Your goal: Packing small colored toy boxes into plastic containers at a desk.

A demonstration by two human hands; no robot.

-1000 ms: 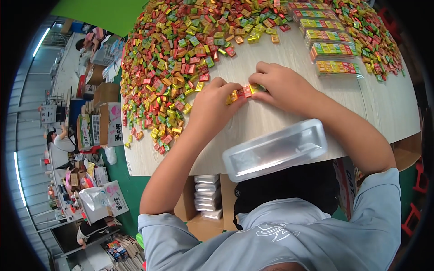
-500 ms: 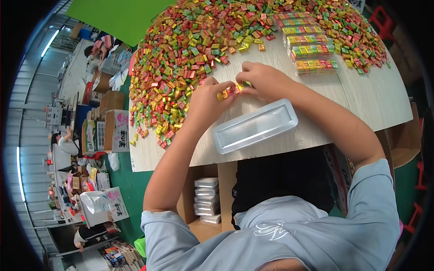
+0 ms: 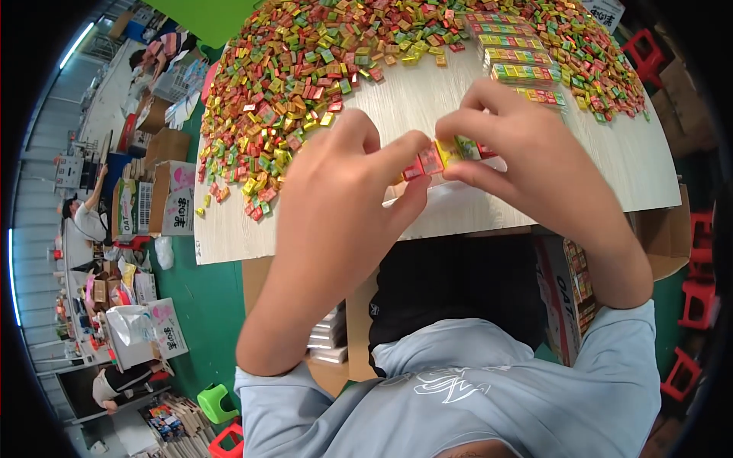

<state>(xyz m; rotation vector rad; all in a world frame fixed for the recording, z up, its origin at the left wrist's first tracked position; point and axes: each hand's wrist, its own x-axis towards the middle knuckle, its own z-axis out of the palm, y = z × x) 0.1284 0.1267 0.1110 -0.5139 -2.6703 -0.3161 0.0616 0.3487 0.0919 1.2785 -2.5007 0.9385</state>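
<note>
Between my two hands a short row of small wrapped candies [image 3: 431,159], red, yellow and green, is pinched end to end above the table's near side. My left hand [image 3: 340,172] grips the row's left end with thumb and fingers. At the other end, my right hand [image 3: 515,137] closes on it, covering part of the candies. Below and behind the row lies a clear plastic tray [image 3: 450,197], mostly hidden by my hands. A wide heap of loose wrapped candies [image 3: 305,91] spreads over the left and far side of the table.
Stacked rows of candies in clear packs [image 3: 523,57] stand at the far right of the table [image 3: 412,99], with more loose candies [image 3: 592,69] beyond them. Under the table sit stacked clear trays [image 3: 330,336]. Cartons [image 3: 179,198], red stools [image 3: 679,305] and several people are around.
Both hands have lifted off the tabletop and come nearer, bringing the candy row up over the tray. More of the row shows between them now.
</note>
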